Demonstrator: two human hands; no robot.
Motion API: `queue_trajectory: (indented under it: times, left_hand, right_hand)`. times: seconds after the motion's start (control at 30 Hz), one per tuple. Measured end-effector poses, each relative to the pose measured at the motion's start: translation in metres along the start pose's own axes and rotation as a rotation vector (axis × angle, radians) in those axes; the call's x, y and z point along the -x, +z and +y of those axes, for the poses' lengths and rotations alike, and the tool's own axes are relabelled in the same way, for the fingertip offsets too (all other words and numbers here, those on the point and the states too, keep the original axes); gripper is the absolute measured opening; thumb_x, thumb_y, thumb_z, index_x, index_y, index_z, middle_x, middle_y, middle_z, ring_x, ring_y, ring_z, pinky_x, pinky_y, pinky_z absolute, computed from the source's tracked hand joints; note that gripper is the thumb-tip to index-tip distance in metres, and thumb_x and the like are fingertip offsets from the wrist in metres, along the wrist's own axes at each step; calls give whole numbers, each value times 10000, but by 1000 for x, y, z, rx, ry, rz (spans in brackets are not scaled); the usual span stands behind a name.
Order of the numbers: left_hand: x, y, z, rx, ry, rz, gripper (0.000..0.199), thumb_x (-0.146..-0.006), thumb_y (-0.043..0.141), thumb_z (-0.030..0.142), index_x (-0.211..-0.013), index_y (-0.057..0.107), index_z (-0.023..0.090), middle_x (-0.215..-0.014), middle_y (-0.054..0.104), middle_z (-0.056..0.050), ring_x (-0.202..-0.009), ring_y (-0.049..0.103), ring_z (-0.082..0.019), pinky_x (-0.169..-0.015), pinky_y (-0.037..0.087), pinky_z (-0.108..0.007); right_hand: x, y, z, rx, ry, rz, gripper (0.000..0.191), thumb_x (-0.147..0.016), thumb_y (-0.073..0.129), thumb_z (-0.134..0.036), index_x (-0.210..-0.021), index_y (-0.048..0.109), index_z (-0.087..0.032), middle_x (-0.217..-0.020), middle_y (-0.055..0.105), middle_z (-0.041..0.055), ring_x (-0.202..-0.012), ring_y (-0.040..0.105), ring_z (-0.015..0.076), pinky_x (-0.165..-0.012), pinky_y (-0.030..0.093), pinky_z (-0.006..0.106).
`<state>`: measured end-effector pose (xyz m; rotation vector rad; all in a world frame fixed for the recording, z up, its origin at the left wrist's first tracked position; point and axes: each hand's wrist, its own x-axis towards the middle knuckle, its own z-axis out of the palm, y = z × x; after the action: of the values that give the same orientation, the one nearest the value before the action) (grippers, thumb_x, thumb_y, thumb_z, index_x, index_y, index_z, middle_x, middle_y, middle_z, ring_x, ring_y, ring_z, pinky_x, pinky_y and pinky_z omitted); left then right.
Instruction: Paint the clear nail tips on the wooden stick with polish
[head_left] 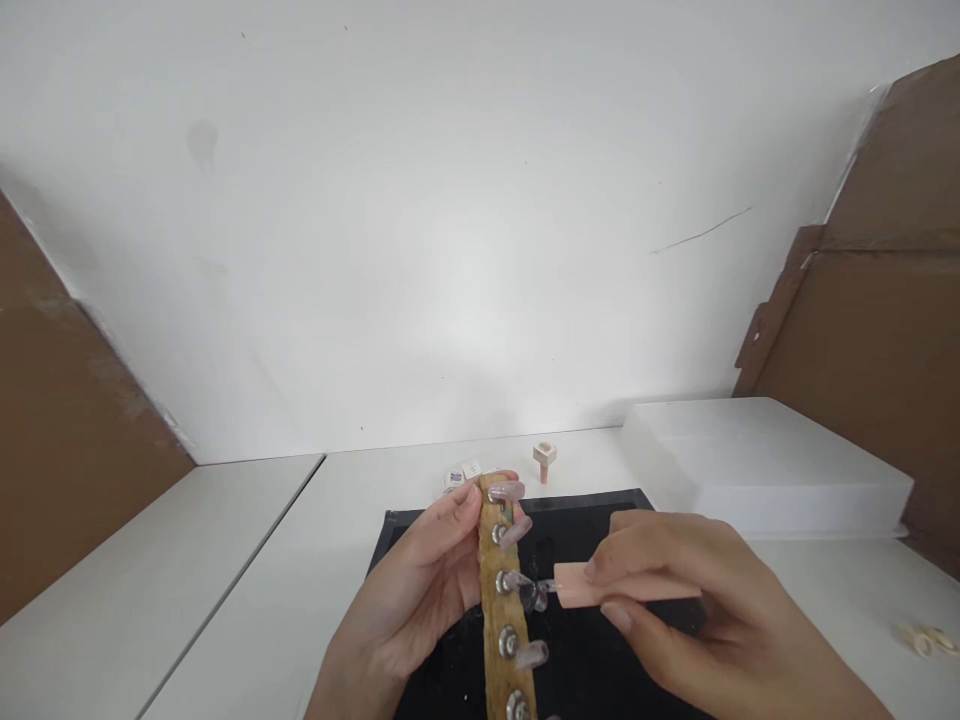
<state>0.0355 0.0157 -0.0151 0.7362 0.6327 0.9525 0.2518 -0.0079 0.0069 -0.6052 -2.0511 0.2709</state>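
Note:
My left hand (pixel 424 580) is closed around the upper part of a wooden strip (pixel 492 615), held upright with its thumb along the edge. Several round metal studs run down the strip, each bearing a glossy false nail (pixel 534 655) that points right. Between the fingers and thumb of my right hand (pixel 705 590) is a nail polish brush with a pale pink handle (pixel 592 585). Its bristle end is at the clear false nail (pixel 517 579) on the third stud from the top; whether it touches is hard to make out. The strip's lower end runs out of view.
Beneath both hands lies a black mat (pixel 592 510). Behind it on the white table stand a small pink-and-white bottle (pixel 544 460) and small white boxes (pixel 455 480). A translucent white box (pixel 765 460) is at right, pale rings (pixel 926 638) nearer. Brown panels flank the white wall.

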Motion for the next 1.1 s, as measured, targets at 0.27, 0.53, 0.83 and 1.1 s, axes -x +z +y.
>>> queue_trajectory:
  times: [0.27, 0.53, 0.83, 1.1]
  left_hand:
    - [1, 1, 1, 35, 1, 26, 265, -834, 721, 309, -1063, 733, 175, -925, 659, -37, -888, 630, -137, -706, 483, -214]
    - [1, 1, 1, 28, 8, -6, 250, -875, 671, 296, -1085, 723, 170, -946, 673, -50, -874, 634, -134, -722, 497, -226]
    - [1, 4, 2, 52, 5, 12, 241, -853, 700, 275, -1069, 731, 173, -928, 679, -46, -888, 646, -139, -724, 499, -214]
    - [0, 2, 1, 48, 2, 26, 271, -823, 735, 297, -1065, 740, 173, -900, 683, -40, -871, 647, -133, -688, 498, -204]
  right_hand:
    - [-2, 1, 0, -93, -22, -9, 333, -749, 499, 62, -838, 620, -235, -631, 601, -48, -529, 553, 80, -484, 420, 166]
    - [-2, -1, -1, -74, -22, -39, 360, -727, 457, 66, -841, 627, -231, -675, 548, -36, -546, 532, 74, -475, 399, 153]
    - [2, -3, -3, -60, -4, -43, 352, -707, 477, 52, -841, 621, -239, -700, 526, -40, -567, 528, 71, -502, 409, 154]
    - [4, 0, -3, -123, 31, -35, 342, -775, 488, 28, -881, 686, -230, -673, 579, -32, -563, 526, 71, -511, 393, 169]
